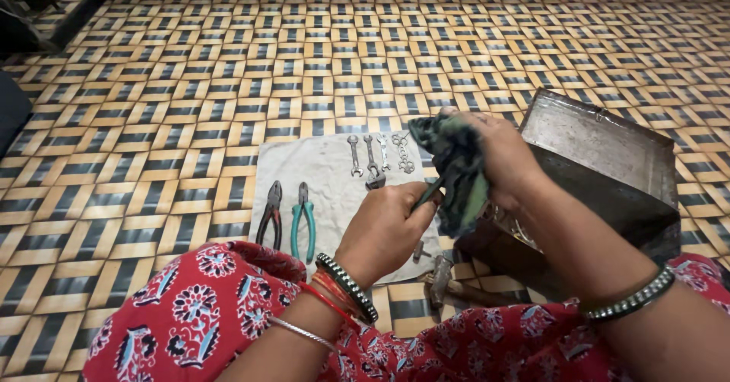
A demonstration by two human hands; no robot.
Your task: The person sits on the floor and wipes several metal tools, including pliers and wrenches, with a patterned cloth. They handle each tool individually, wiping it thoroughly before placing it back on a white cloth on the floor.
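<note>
While both hands (384,230) wipe tool | toolbox (608,161) right | floor (152,85) open left.

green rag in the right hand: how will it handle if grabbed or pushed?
The green rag is probably floppy: it bunches and drapes around the right hand and hangs in folds. Likely light for its bulk, being thin cloth. Pushed, it should crumple, not slide or roll. The left hand holds a slim tool running into it, which could snag.
</note>
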